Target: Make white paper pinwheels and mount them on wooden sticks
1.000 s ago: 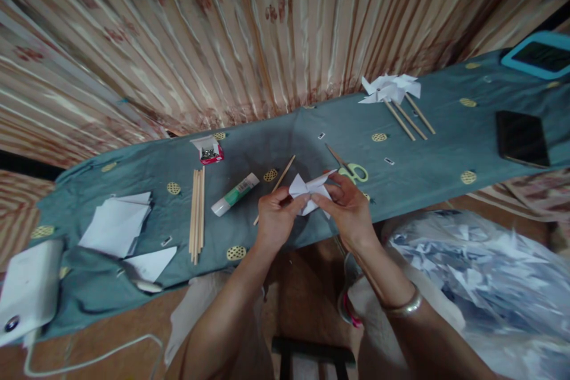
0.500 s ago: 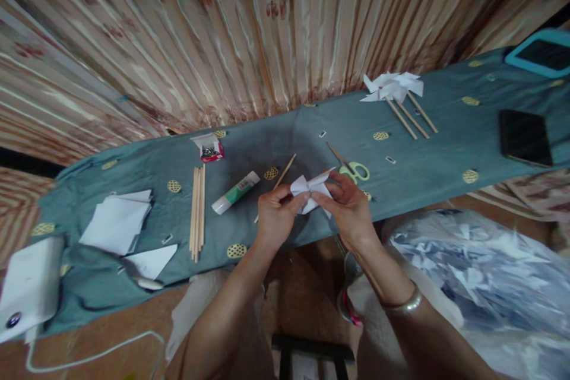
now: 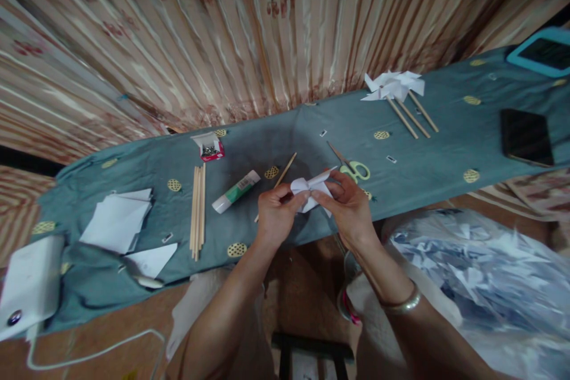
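Over the near edge of the cloth-covered table, my left hand [image 3: 276,217] and my right hand [image 3: 352,208] pinch a folded white paper pinwheel [image 3: 308,191] between them, thumbs at its middle. Behind my left hand a single wooden stick [image 3: 287,168] lies slanted. Scissors with green handles [image 3: 355,171] rest just beyond my right hand. A glue stick [image 3: 236,192] lies left of my left hand, with an open red box of small metal pins [image 3: 211,147] behind it.
Several wooden sticks [image 3: 198,212] and a stack of white paper [image 3: 116,221] lie to the left, near a white device [image 3: 33,279]. Finished pinwheels [image 3: 392,86], a black phone [image 3: 526,137] and a blue-framed device [image 3: 544,52] are right. A plastic bag [image 3: 485,273] stands below.
The left flap of the paper pinwheel looks folded further in toward the middle. Both hands stay nearly in place.
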A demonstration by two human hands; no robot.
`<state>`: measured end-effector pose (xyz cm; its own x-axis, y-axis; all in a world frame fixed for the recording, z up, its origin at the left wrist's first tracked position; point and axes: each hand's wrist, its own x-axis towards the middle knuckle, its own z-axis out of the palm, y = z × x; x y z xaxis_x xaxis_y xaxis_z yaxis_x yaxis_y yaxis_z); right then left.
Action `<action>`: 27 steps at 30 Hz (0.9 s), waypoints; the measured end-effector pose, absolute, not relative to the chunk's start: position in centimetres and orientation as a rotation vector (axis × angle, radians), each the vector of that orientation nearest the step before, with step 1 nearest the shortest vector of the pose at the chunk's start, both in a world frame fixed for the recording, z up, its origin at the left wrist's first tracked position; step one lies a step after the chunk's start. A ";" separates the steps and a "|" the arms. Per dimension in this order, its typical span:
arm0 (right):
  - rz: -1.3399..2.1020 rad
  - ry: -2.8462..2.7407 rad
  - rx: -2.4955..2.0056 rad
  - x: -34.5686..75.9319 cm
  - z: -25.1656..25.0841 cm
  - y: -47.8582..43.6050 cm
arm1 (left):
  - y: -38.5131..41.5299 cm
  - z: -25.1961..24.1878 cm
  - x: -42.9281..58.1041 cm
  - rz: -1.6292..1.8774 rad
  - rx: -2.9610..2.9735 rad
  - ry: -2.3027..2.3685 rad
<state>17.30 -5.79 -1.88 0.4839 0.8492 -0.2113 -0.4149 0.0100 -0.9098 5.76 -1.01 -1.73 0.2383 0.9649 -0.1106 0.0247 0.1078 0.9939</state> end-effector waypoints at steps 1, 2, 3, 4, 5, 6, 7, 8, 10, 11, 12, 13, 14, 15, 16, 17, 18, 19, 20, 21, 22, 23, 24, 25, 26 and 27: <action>1.041 -0.465 -1.189 17.3 -1.9 -5.8 | -1.0 -1.7 5.8 0.945 1.243 1.091; 1.042 -0.471 -1.192 17.3 -1.9 -5.8 | -1.0 -1.8 5.8 0.945 1.243 1.091; 1.043 -0.476 -1.195 17.3 -1.9 -5.8 | -1.0 -1.8 5.7 0.945 1.243 1.090; 1.045 -0.480 -1.198 17.3 -1.9 -5.8 | -1.0 -1.8 5.7 0.945 1.242 1.087; 1.047 -0.483 -1.199 17.3 -1.9 -5.8 | -1.0 -1.8 5.7 0.946 1.241 1.084; 1.048 -0.483 -1.200 17.3 -1.9 -5.8 | -1.0 -1.8 5.7 0.946 1.242 1.079; 1.048 -0.481 -1.200 17.3 -1.9 -5.8 | -1.0 -1.8 5.7 0.947 1.244 1.076; 1.048 -0.477 -1.199 17.3 -1.9 -5.8 | -1.0 -1.8 5.7 0.948 1.245 1.073; 1.049 -0.466 -1.195 17.3 -1.9 -5.8 | -1.0 -1.7 5.7 0.950 1.253 1.075; 1.048 -0.459 -1.195 17.3 -1.8 -5.8 | -1.0 -1.7 5.7 0.949 1.256 1.078; 1.046 -0.452 -1.197 17.2 -1.8 -5.7 | -1.0 -1.7 5.7 0.949 1.260 1.079; 1.042 -0.445 -1.200 17.2 -1.8 -5.7 | -1.0 -1.7 5.7 0.948 1.262 1.079; 1.040 -0.439 -1.202 17.2 -1.7 -5.7 | -1.0 -1.8 5.7 0.947 1.264 1.080; 1.037 -0.435 -1.204 17.2 -1.7 -5.6 | -1.0 -1.8 5.8 0.950 1.261 1.080; 1.035 -0.434 -1.205 17.2 -1.7 -5.6 | -1.0 -1.8 5.8 0.953 1.253 1.079; 1.036 -0.436 -1.205 17.2 -1.6 -5.6 | -1.1 -1.8 5.8 0.954 1.241 1.077; 1.038 -0.439 -1.206 17.2 -1.6 -5.6 | -1.1 -1.8 5.9 0.955 1.225 1.075; 1.042 -0.443 -1.209 17.2 -1.5 -5.6 | -1.1 -1.8 5.9 0.955 1.204 1.070; 1.046 -0.447 -1.213 17.2 -1.5 -5.6 | -1.1 -1.8 5.9 0.953 1.182 1.062; 1.051 -0.449 -1.216 17.2 -1.5 -5.6 | -1.1 -1.8 5.9 0.950 1.161 1.054; 1.053 -0.452 -1.219 17.3 -1.5 -5.6 | -1.1 -1.9 5.9 0.947 1.145 1.045; 1.053 -0.455 -1.221 17.3 -1.5 -5.6 | -1.1 -1.9 5.9 0.945 1.134 1.036; 1.050 -0.457 -1.224 17.3 -1.5 -5.6 | -1.1 -2.0 5.9 0.942 1.132 1.031; 1.045 -0.460 -1.226 17.4 -1.5 -5.6 | -1.1 -2.1 5.8 0.938 1.140 1.032; 1.040 -0.463 -1.227 17.4 -1.6 -5.6 | -1.1 -2.2 5.8 0.933 1.155 1.038; 1.036 -0.466 -1.229 17.5 -1.6 -5.6 | -1.0 -2.3 5.8 0.927 1.169 1.044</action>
<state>17.45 -5.64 -1.55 0.4922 0.8410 -0.2245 -0.3904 -0.0173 -0.9205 5.79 -1.05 -2.30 0.2671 0.9522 -0.1479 -0.0343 0.1628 0.9861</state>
